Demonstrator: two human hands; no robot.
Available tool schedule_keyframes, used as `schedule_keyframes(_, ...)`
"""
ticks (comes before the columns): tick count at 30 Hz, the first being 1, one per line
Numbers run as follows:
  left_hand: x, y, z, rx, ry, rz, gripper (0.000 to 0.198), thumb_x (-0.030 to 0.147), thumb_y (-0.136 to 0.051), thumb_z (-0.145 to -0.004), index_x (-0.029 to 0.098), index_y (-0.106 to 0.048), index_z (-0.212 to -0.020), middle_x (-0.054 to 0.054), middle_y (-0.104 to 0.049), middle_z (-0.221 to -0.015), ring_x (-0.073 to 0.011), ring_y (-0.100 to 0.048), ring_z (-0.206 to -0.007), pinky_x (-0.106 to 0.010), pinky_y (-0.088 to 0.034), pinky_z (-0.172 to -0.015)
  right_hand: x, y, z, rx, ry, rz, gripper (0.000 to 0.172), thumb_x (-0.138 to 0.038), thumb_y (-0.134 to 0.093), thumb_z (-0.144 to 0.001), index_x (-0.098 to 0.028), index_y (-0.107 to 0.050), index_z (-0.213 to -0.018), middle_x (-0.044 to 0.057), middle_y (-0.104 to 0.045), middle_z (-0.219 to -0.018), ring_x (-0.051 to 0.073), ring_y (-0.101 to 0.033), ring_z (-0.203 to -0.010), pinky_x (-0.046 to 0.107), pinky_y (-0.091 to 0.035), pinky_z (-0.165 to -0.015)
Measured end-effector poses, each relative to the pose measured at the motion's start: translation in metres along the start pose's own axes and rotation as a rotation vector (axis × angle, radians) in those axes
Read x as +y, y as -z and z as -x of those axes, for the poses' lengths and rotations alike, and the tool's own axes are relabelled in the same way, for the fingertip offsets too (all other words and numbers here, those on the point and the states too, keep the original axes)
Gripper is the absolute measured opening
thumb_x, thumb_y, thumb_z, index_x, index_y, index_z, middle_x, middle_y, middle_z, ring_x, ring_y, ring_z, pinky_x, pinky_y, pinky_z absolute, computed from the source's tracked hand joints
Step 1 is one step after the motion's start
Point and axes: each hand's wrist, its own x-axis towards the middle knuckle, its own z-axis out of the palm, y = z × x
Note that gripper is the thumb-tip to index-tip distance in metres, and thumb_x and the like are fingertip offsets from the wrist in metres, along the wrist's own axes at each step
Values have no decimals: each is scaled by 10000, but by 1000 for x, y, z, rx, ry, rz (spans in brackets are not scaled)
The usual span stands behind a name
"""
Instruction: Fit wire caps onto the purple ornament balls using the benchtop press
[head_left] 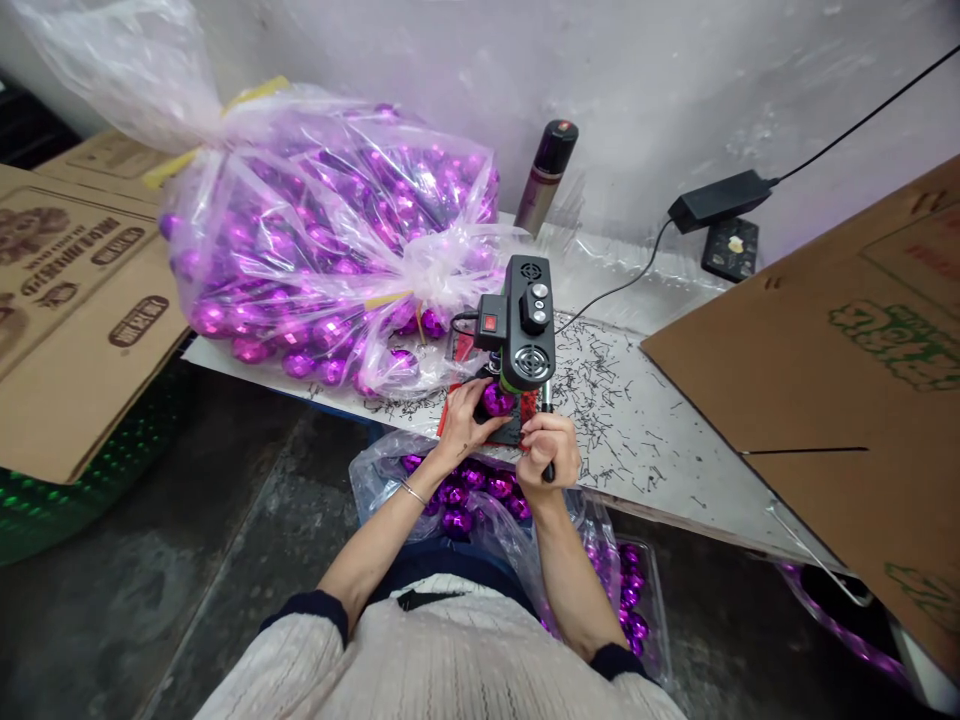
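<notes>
Under the head of a small black bench drill press (pixel 530 320), my left hand (pixel 466 422) grips a shiny purple bauble (pixel 498 399) between thumb and fingers. A green part of the machine sits right above the bauble. My right hand (pixel 550 450) is wrapped round the black handle of the lever (pixel 549 470) at the machine's right side. The machine's red base (pixel 529 405) shows on both sides of the bauble. On my lap lies an open clear plastic bag (pixel 375 470) with several purple baubles (pixel 472 480) in it.
A big tied plastic bag of purple baubles (pixel 330 240) fills the table's left. Dark shavings (pixel 600 400) litter the white tabletop (pixel 675 470). A spray can (pixel 547 175) and a power adapter (pixel 721 200) stand behind. Cardboard boxes flank both sides: left box (pixel 82 300), right box (pixel 832 380).
</notes>
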Motion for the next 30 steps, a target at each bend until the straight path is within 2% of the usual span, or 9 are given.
schedule_keyframes(8, 1, -1, 0, 10, -36, -12, 682, 547, -791, -859, 153, -591, -1379, -162, -698, -1283, -309, -663, -1214, -458, -523, -1039, -3, 0, -2, 12, -17, 7, 286, -225, -414, -1034, -225, -547, -781, 7, -615, -752, 140, -606, -670, 317, -491, -635)
schedule_keyframes(17, 3, 1, 0, -12, -18, 0, 645, 524, -791, -865, 189, -592, -1378, -155, -696, -1299, -317, -659, -1237, -477, -518, -1059, -1, -4, 2, 52, -24, 10, 310, -257, -408, -1047, -230, -542, -768, -7, -618, -754, 137, -611, -655, 346, -530, -717)
schedule_keyframes(30, 0, -1, 0, -11, -4, 22, 646, 479, -818, -851, 199, -587, -1386, -149, -691, -1305, -314, -662, -1240, -475, -526, -1066, -2, -5, 2, 37, -35, 2, 290, -238, -403, -1039, -232, -540, -783, 0, -604, -765, 137, -606, -663, 313, -502, -627)
